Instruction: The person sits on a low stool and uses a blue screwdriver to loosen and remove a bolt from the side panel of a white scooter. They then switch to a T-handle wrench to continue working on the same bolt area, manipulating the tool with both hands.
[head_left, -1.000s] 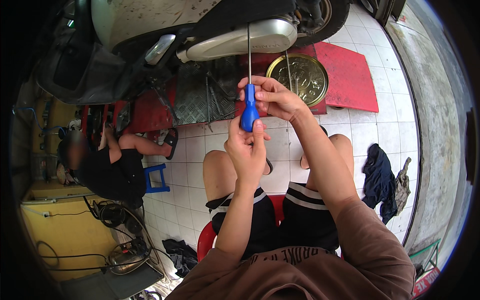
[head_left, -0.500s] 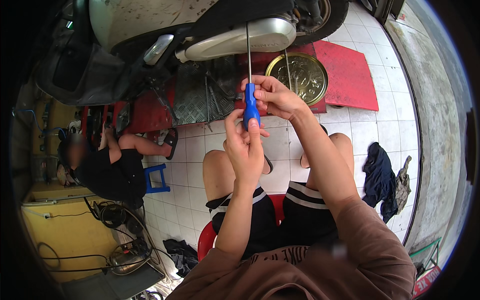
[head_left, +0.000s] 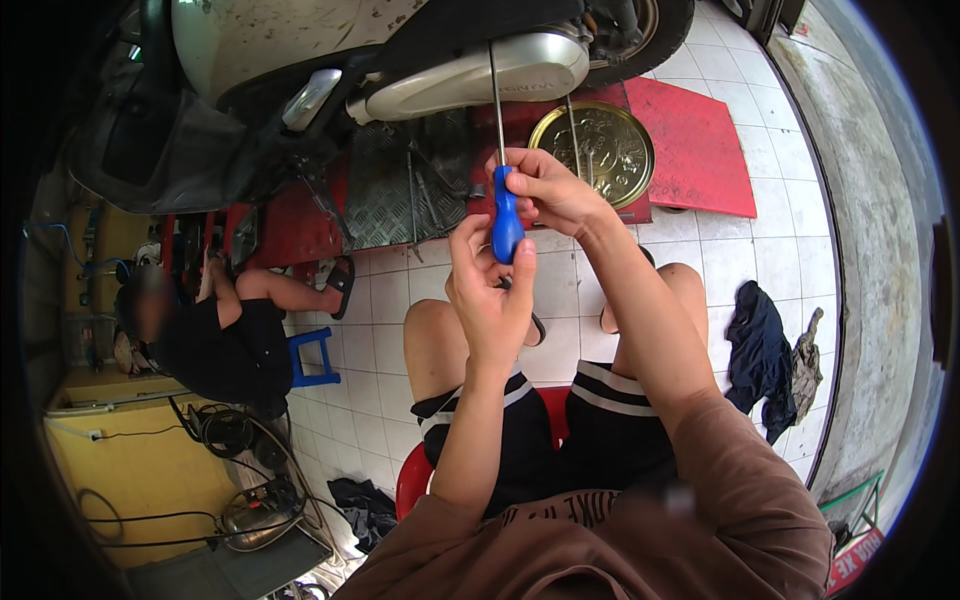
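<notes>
A screwdriver with a blue handle (head_left: 506, 225) and a long metal shaft (head_left: 498, 110) reaches up to the silver side cover (head_left: 500, 75) of a scooter. Where its tip meets the scooter is too dark to make out. My right hand (head_left: 550, 190) pinches the front of the handle, near the shaft, between thumb and fingers. Around the rounded butt of the handle, my left hand (head_left: 490, 285) is loosely curled, its thumb at the right side and its fingers at the left.
Beneath the scooter lies a red stand (head_left: 690, 150) with a dark tread plate (head_left: 400, 185) bearing tools. A round gold tray (head_left: 640, 180) holds metal pieces. Another person (head_left: 220, 340) sits at left by a blue stool (head_left: 315, 357). Dark cloth (head_left: 760, 350) lies on the right floor.
My left thumb has come off the top of the handle to its right side, and the left fingers have loosened. The handle's butt has shifted slightly; my right hand keeps its pinch.
</notes>
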